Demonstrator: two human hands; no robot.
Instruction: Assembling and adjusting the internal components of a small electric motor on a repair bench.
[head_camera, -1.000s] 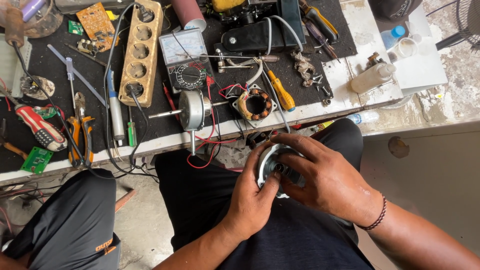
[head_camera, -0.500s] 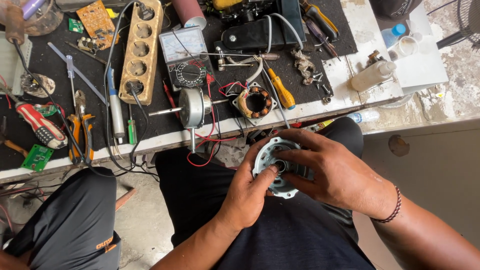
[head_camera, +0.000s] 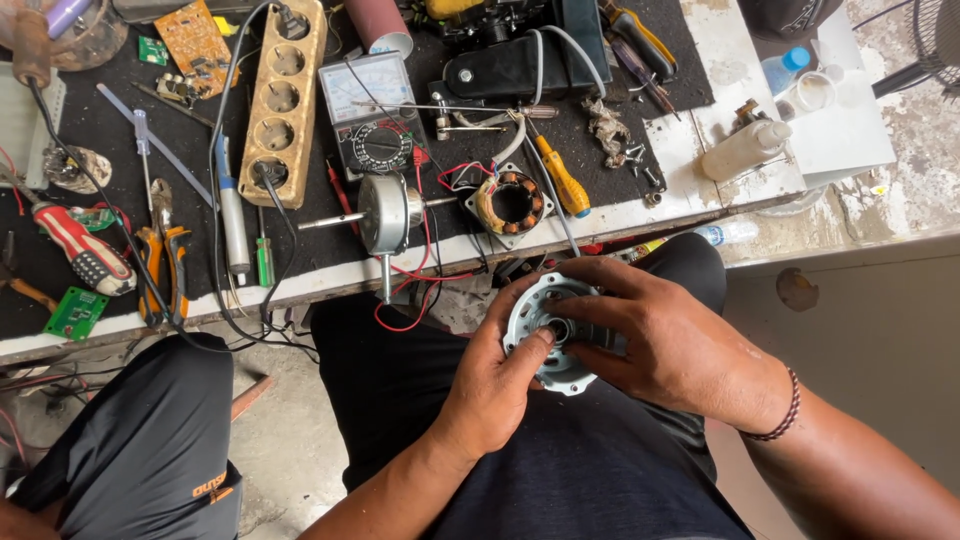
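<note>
Over my lap, both hands hold a round grey metal motor end cover (head_camera: 545, 312) with a hole at its centre. My left hand (head_camera: 495, 378) grips it from below, its thumb pressing near the central hole. My right hand (head_camera: 665, 340) wraps its right side, fingers across the rim and face. On the bench edge just above stand a silver motor rotor with shaft (head_camera: 385, 212) and a copper-wound stator (head_camera: 510, 203), joined by red wires.
The black-topped bench (head_camera: 330, 275) carries a wooden socket strip (head_camera: 283, 95), an analogue multimeter (head_camera: 372, 125), a yellow-handled screwdriver (head_camera: 563, 178), pliers (head_camera: 163, 265), circuit boards, a white bottle (head_camera: 745, 150) and loose screws. Another person's dark-clothed knee (head_camera: 150, 440) is at lower left.
The cover has turned face-up toward me and shows more between my hands. My right hand has shifted to its right side, and my left thumb now rests at the centre.
</note>
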